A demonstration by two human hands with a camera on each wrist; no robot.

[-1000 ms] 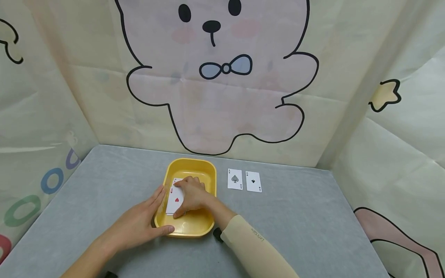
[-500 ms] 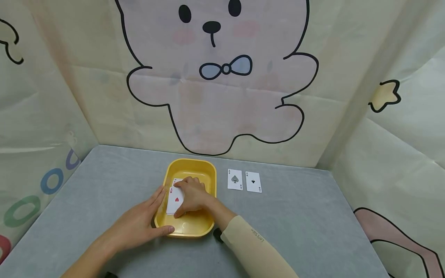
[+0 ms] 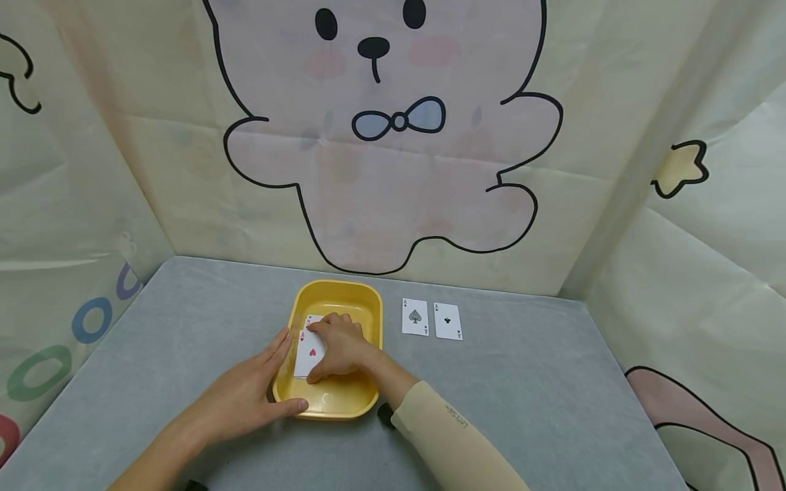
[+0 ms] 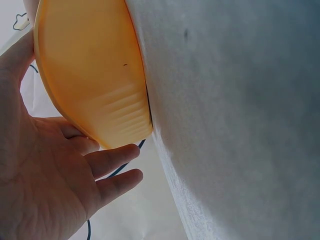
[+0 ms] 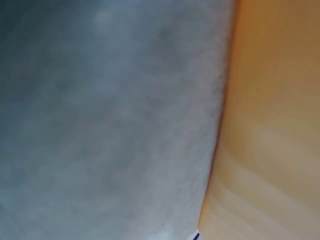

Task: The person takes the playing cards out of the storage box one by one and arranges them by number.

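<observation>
A yellow tray [image 3: 340, 407] stands on the grey cloth. In it lie white playing cards [image 3: 309, 354], overlapping, with an ace of hearts face up on top. My right hand [image 3: 344, 346] reaches into the tray and pinches the cards, thumb at the near end and fingers toward the far end; it covers their right part. Along the tray's left rim rests my left hand [image 3: 252, 389], its fingers fairly straight and its thumb over the near edge. The left wrist view shows that hand [image 4: 55, 175] against the tray's outer wall [image 4: 95, 65]. No hand appears in the right wrist view.
Right of the tray lie an ace of spades [image 3: 415, 317] and an ace of clubs [image 3: 447, 321], side by side and face up. Grey cloth [image 3: 522, 389] covers the table. A printed curtain [image 3: 393, 198] hangs behind, with more curtain at both sides.
Both hands and the tray stay in nearly the same place. The cards under my right hand have shifted very slightly.
</observation>
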